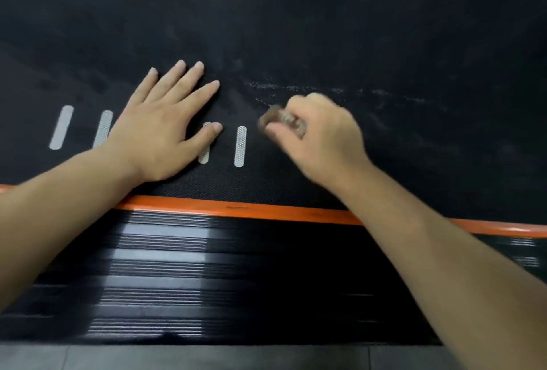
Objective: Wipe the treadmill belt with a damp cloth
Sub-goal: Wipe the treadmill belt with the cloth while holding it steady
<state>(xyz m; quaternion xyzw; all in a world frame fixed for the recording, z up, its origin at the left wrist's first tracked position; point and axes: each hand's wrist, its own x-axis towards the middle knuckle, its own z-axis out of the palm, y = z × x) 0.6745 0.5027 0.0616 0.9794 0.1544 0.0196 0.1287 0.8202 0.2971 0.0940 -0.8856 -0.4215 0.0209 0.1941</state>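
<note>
The cloth (279, 119) is only a small, blurred, brownish wad that pokes out at the 9 o'clock side of the right hand (322, 132), whose fingers are curled tight round it. It is bunched small, probably so that pressure lands on one patch of the treadmill belt (296, 29). The wad seems to touch the belt, though the blur leaves that uncertain.

Pale, streaky smears (296, 86) run from the hand's 12 o'clock toward 3 o'clock. These look like the marks being worked on.

At 9 o'clock from the cloth, the left hand (159, 132) lies flat on the belt with fingers straight and spread, holding nothing. It likely props the leaning body and keeps the belt from sliding under the rubbing. It covers part of a row of white dashes (240, 146).

Toward 6 o'clock run the orange trim (236, 211), the ribbed side rail (207, 280) and grey floor (207, 358).
</note>
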